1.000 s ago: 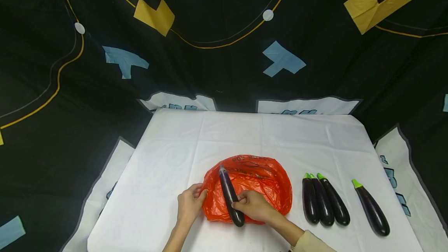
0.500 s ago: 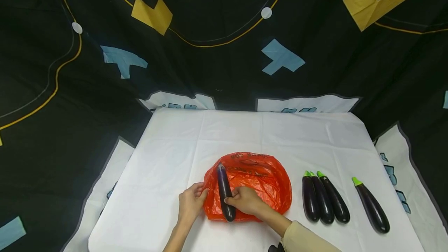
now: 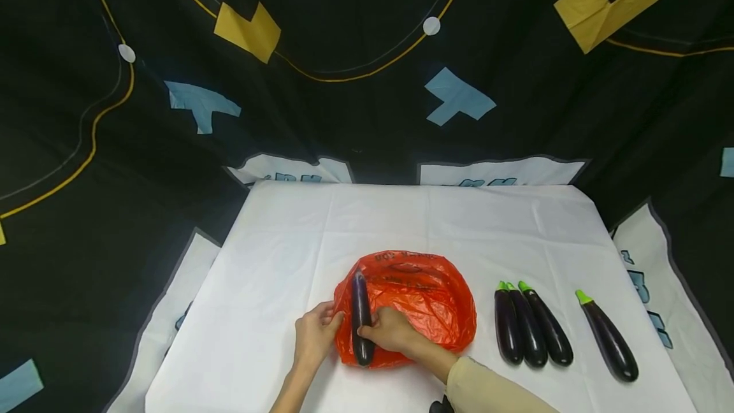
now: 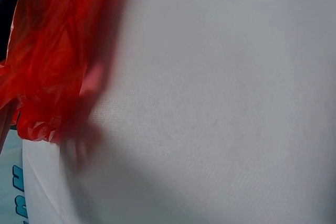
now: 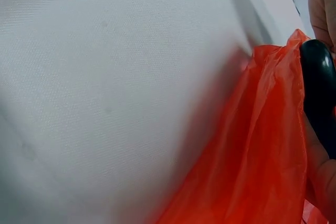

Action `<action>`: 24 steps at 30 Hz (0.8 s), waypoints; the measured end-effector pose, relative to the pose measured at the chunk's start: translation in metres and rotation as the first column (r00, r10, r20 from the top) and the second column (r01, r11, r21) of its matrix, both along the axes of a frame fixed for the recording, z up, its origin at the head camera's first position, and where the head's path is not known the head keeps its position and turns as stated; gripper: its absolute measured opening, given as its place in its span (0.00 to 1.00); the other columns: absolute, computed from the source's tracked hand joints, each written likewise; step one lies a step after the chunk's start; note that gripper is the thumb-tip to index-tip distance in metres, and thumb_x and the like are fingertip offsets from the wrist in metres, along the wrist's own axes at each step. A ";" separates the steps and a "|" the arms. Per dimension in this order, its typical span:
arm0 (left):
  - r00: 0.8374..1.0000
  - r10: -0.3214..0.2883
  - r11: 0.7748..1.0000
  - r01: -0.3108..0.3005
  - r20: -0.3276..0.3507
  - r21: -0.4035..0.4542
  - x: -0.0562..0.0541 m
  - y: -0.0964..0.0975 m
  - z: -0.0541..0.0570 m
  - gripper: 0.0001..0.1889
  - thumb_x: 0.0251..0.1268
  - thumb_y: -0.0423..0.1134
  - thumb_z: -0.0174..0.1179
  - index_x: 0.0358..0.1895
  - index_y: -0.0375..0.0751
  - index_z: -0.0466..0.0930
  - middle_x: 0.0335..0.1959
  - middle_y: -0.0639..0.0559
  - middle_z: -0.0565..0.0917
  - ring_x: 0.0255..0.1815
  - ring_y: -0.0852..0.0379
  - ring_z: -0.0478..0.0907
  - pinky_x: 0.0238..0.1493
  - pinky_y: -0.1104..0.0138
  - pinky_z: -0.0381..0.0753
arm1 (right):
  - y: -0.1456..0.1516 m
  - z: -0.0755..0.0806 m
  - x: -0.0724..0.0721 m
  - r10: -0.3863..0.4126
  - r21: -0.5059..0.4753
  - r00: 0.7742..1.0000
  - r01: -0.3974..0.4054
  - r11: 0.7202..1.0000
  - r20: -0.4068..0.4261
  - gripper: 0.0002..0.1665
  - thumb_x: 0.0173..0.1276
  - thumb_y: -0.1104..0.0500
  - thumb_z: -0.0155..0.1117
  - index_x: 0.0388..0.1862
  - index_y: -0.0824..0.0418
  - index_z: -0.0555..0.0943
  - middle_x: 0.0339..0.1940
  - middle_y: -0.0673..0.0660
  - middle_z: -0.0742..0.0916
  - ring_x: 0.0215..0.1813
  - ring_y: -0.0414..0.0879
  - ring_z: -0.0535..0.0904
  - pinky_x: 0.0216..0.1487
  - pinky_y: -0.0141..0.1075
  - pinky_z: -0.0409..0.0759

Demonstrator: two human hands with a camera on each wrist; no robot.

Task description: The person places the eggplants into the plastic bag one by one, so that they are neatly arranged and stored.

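Observation:
In the head view an orange-red plastic bag (image 3: 427, 317) lies with its mouth spread wide on the white table. A dark purple eggplant (image 3: 360, 304) slants over the left part of the bag's opening. My right hand (image 3: 391, 329) grips its lower end between thumb and fingers. At the bag's left rim my left hand (image 3: 315, 335) pinches the plastic. The right wrist view shows the glossy rounded end of the eggplant (image 5: 317, 74) beside the bag's edge (image 5: 257, 145). Mostly red plastic (image 4: 52, 40) fills the left side of the left wrist view.
Three eggplants (image 3: 530, 327) with green tops lie close together right of the bag. Another eggplant (image 3: 609, 338) lies apart, farther right. A small dark object (image 3: 440, 405) shows by the right sleeve. White cloth (image 3: 413, 215) covers the table; a black patterned cloth (image 3: 355, 126) stands behind.
My right hand has carried the eggplant a little to the left and tipped it more upright over the bag. The left hand keeps its hold on the rim, nearly unmoved.

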State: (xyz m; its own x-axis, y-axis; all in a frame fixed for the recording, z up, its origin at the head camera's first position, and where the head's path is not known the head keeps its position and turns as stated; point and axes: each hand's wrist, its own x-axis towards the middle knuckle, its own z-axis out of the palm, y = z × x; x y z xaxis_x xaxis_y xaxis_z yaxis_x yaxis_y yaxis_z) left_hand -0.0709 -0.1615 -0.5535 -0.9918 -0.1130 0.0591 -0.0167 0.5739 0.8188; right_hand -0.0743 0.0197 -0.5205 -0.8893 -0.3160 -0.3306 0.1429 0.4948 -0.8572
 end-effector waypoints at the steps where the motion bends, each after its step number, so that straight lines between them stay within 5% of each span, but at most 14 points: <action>1: 1.000 0.000 1.000 0.000 0.002 -0.003 0.000 0.000 0.000 0.12 0.58 0.33 0.66 0.45 0.32 0.83 0.32 0.44 0.86 0.30 0.55 0.84 0.31 0.70 0.83 | -0.001 0.000 0.000 0.001 0.003 1.000 -0.001 1.000 0.004 0.13 0.59 0.57 0.68 0.26 0.64 0.75 0.16 0.53 0.81 0.20 0.42 0.75 0.19 0.31 0.70; 6: 1.000 -0.006 1.000 0.006 0.008 -0.020 0.000 0.001 0.001 0.13 0.57 0.33 0.66 0.45 0.31 0.83 0.33 0.42 0.86 0.30 0.54 0.84 0.30 0.69 0.83 | -0.005 -0.002 -0.003 -0.008 -0.001 0.999 0.008 1.000 0.054 0.12 0.59 0.59 0.67 0.22 0.64 0.77 0.15 0.54 0.82 0.21 0.44 0.79 0.20 0.33 0.76; 14: 1.000 -0.023 1.000 0.023 0.016 -0.007 0.001 0.002 0.000 0.13 0.58 0.33 0.66 0.45 0.31 0.82 0.32 0.44 0.86 0.29 0.56 0.84 0.30 0.70 0.83 | -0.005 -0.003 -0.007 -0.037 -0.030 0.986 0.042 0.999 0.160 0.12 0.59 0.62 0.67 0.33 0.69 0.75 0.19 0.58 0.83 0.24 0.47 0.82 0.29 0.38 0.84; 24: 1.000 -0.027 1.000 0.027 0.011 -0.006 0.000 0.004 0.002 0.13 0.57 0.33 0.67 0.45 0.31 0.82 0.33 0.44 0.86 0.30 0.57 0.84 0.31 0.70 0.83 | -0.011 -0.009 -0.014 -0.067 0.111 0.992 0.055 0.992 0.105 0.14 0.55 0.62 0.72 0.30 0.68 0.75 0.18 0.57 0.80 0.22 0.49 0.81 0.26 0.39 0.82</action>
State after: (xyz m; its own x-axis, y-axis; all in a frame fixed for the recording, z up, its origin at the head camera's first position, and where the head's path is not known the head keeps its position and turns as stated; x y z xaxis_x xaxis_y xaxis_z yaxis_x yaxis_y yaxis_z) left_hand -0.0711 -0.1577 -0.5517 -0.9951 -0.0860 0.0491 -0.0099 0.5794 0.8150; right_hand -0.0884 0.0090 -0.5291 -0.8628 -0.2198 -0.4553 0.2646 0.5710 -0.7771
